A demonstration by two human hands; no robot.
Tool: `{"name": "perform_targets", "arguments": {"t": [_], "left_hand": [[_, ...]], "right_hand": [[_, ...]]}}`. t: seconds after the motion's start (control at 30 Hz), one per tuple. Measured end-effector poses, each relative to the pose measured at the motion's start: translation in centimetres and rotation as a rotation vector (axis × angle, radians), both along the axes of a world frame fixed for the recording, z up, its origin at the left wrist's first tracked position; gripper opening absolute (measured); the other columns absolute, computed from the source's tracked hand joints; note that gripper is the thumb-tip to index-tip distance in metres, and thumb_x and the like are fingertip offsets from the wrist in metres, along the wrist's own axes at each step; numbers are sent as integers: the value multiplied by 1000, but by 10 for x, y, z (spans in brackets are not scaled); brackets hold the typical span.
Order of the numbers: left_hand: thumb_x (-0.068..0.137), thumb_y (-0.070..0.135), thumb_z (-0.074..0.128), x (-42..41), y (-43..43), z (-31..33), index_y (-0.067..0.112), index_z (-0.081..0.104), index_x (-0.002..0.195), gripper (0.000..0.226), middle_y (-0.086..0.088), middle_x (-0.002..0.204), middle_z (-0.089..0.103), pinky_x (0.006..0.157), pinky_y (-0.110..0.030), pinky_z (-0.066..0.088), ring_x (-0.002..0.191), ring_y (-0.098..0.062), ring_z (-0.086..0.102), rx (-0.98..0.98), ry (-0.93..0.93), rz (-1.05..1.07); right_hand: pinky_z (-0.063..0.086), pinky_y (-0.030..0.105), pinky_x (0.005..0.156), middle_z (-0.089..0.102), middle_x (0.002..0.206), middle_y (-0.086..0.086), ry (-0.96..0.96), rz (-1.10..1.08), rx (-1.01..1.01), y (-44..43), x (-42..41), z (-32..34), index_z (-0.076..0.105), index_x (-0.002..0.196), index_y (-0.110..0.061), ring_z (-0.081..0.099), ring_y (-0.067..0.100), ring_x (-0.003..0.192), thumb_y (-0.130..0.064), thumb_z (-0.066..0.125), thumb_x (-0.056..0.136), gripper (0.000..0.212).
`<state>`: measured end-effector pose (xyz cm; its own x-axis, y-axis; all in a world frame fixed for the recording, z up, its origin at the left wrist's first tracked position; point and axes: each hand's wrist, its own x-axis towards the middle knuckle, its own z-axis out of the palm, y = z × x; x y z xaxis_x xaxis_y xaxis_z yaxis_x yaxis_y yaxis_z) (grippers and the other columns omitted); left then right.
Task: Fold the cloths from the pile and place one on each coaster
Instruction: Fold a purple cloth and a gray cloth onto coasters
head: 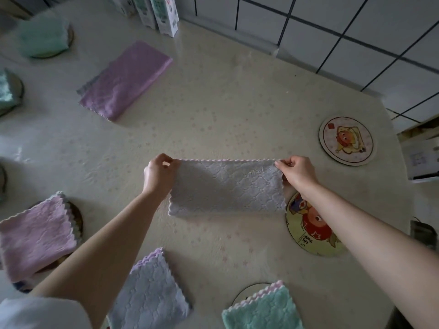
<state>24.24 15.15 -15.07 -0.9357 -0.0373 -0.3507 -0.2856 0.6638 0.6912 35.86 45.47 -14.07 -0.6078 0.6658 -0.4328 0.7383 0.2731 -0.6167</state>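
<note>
A grey cloth (226, 188) with a pink scalloped edge lies folded in half on the table centre. My left hand (159, 173) pinches its far left corner and my right hand (295, 170) pinches its far right corner. Two round picture coasters are bare: one (345, 140) at the right, one (308, 230) partly under my right forearm. The pile, a purple cloth (123, 80), lies at the back left. Folded cloths sit on coasters: pink (35, 238) at the left, grey (152, 295) near me, green (261, 309) at the bottom, green (41, 35) far left.
The cream patterned table (225, 103) carries everything. Tall cartons (164, 13) stand at the back edge. A tiled wall or floor with dark grout (356, 39) lies beyond the table at the right. Another green cloth on a coaster (7, 90) sits at the left edge.
</note>
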Motion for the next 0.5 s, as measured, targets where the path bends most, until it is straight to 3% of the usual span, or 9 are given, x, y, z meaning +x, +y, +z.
{"name": "perform_targets", "arguments": {"t": [0.23, 0.37, 0.5], "left_hand": [[86, 37, 58, -7, 4, 2, 20, 62, 90, 18, -10, 89, 65, 70, -47, 58, 77, -29, 63, -66, -39, -17], [88, 36, 55, -2, 4, 9, 18, 58, 89, 19, -9, 87, 66, 69, -45, 58, 72, -30, 65, -89, -43, 8], [92, 31, 52, 25, -4, 23, 18, 55, 96, 14, 0, 94, 64, 72, -40, 53, 80, -23, 61, -286, 191, -51]], "right_hand": [[41, 24, 64, 67, 80, 6, -36, -8, 27, -1, -4, 0, 67, 80, -11, 62, 21, 74, -31, 65, 86, 21], [47, 29, 68, 64, 87, 4, -20, 7, 96, -3, -3, 9, 64, 93, -9, 61, 22, 80, -32, 61, 89, 24], [46, 21, 57, 58, 88, -3, 83, 152, 166, -11, 19, 27, 51, 113, -10, 56, 9, 68, -23, 56, 93, 24]]}}
